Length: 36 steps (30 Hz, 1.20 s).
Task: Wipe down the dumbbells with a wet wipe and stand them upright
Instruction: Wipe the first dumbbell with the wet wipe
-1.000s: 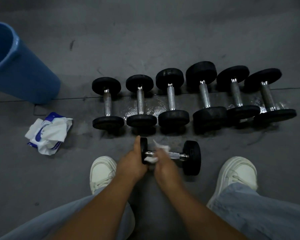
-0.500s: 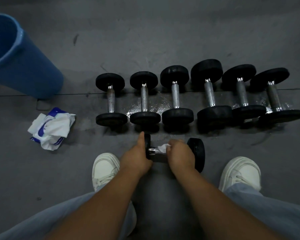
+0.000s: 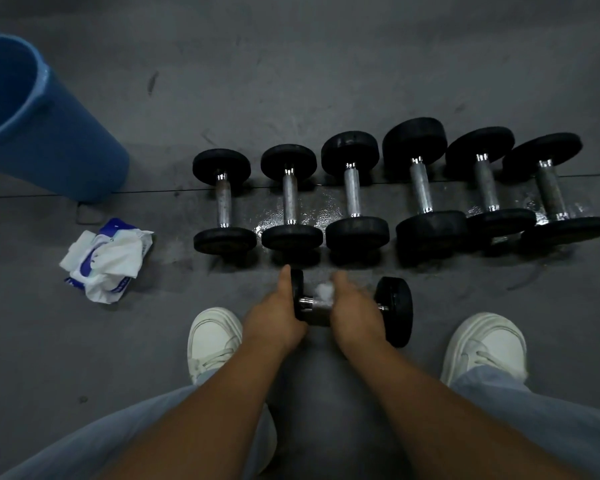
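A small black dumbbell point(image 3: 395, 311) with a chrome handle lies crosswise on the floor between my shoes. My left hand point(image 3: 274, 315) grips its left end plate, thumb up over the rim. My right hand point(image 3: 352, 308) is curled round the handle with a white wet wipe point(image 3: 323, 292) bunched under the fingers; the hand is motion-blurred. Several more black dumbbells point(image 3: 354, 195) lie on their sides in a row just beyond.
A blue bin point(image 3: 52, 133) stands at the far left. A crumpled white and blue wipe packet point(image 3: 108, 259) lies on the grey floor near it. Wet patches point(image 3: 271, 221) shine under the row. My white shoes point(image 3: 213, 337) flank the held dumbbell.
My right hand with the wipe has slid along the handle from its left end toward the middle. My left hand has kept its grip on the left plate.
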Tool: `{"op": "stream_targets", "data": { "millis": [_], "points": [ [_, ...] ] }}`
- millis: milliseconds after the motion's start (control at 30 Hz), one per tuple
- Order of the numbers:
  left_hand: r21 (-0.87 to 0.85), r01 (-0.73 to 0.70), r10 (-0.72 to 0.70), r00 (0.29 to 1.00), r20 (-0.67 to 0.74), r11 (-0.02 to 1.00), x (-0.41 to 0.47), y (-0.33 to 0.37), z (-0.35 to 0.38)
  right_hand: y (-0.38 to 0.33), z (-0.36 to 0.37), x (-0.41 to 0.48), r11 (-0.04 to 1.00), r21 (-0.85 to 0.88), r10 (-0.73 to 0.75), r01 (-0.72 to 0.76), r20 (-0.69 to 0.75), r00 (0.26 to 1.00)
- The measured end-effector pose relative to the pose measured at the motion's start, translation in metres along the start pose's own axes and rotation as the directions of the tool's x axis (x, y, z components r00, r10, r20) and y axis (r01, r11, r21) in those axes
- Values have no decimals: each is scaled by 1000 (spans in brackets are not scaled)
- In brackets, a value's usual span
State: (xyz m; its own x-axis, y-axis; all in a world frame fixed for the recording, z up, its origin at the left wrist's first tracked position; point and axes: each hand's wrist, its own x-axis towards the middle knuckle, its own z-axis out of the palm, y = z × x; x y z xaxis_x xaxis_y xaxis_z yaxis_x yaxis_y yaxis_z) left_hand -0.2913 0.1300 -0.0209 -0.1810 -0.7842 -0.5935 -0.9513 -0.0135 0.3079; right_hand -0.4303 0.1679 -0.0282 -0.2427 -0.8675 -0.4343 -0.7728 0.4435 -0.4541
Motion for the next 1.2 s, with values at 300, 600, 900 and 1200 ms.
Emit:
{"op": "stream_targets", "data": {
  "millis": [300, 600, 900, 1200],
  "points": [
    [-7, -15, 16, 1000, 11, 1000, 3, 2, -4, 2, 20, -16, 931, -330, -154, 157, 38, 987],
    [9, -18, 18, 1000, 3, 1000, 0, 2, -2, -6, -3, -13, 908, -314, -264, 277, 84, 961],
    [60, -71, 64, 992, 111, 996, 17, 7, -18, -49, -24, 2, 834, -480, -192, 271, 207, 959],
    [-29, 46, -45, 998, 37, 999, 24, 1, -24, -9, -15, -1, 814, -519, -192, 260, 181, 965]
  ]
}}
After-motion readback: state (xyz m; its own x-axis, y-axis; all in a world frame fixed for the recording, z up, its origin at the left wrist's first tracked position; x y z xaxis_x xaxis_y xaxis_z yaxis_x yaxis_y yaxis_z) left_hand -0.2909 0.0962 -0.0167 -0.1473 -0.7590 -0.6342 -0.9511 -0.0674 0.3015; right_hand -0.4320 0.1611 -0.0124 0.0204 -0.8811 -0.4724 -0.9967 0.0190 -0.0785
